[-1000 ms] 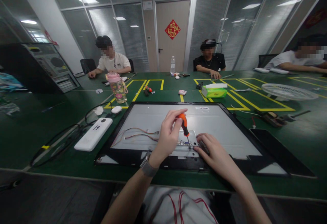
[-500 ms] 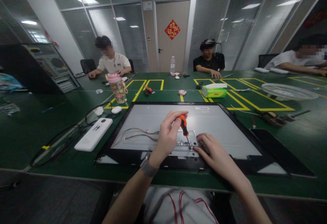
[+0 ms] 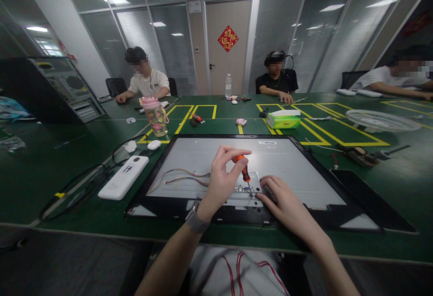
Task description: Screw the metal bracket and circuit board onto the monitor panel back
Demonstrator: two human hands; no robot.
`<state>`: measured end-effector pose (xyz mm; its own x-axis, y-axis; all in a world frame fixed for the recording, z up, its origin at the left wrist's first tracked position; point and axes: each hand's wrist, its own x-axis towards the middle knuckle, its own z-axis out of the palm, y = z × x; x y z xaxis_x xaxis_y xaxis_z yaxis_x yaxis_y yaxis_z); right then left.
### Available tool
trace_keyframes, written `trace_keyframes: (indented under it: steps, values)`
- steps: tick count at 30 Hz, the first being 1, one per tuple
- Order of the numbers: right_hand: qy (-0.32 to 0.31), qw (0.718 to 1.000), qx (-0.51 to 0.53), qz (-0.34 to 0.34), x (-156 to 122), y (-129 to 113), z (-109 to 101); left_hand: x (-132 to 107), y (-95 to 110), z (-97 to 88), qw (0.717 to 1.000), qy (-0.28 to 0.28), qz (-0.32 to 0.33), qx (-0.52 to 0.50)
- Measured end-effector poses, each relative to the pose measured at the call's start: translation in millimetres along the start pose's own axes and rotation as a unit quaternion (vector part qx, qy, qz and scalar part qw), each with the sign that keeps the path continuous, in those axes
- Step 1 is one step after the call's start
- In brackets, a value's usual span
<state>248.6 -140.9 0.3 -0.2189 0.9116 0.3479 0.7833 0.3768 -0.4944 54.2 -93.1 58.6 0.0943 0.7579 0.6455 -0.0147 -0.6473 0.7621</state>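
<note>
Orange-black screwdriver (image 3: pixel 246 177) between 2 hands, long axis steep, tip down by small circuit board (image 3: pixel 242 189) on flat panel (image 3: pixel 301 172). Left hand (image 3: pixel 223 170) nearer, thumb and fingers pinching it near top. Right hand (image 3: pixel 283 200) just right of tip, thumb apart from fingers; cannot tell whether gripping anything.

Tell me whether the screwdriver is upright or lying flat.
Upright but tilted: the screwdriver slants, handle up in the left hand, shaft down toward the panel.
</note>
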Motion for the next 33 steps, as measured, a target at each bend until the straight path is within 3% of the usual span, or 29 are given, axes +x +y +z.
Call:
trace_keyframes:
  steps: [5,11,16,21,25,33]
  values:
    - [-0.003,1.0,-0.003,0.003,0.5,-1.1,-0.4,-1.1,-0.6,0.7,0.999,-0.025,-0.026,-0.038]
    - [0.004,1.0,-0.007,-0.004,0.9,-1.5,-0.8,-0.3,0.4,1.1,1.0,0.013,0.01,0.006]
    - [-0.003,1.0,-0.003,0.002,0.1,1.0,1.1,0.6,1.4,1.2,0.998,-0.023,-0.009,-0.049]
    - [-0.01,1.0,0.003,0.004,0.2,0.9,0.7,0.1,-0.5,0.8,1.0,0.003,0.003,-0.002]
    - [-0.015,1.0,0.002,0.006,0.2,1.4,0.9,0.1,-0.7,0.2,0.999,-0.025,-0.012,-0.022]
    - [-0.005,1.0,-0.001,-0.001,-0.1,1.1,1.5,-0.7,-0.4,0.0,0.999,-0.029,-0.016,-0.025]
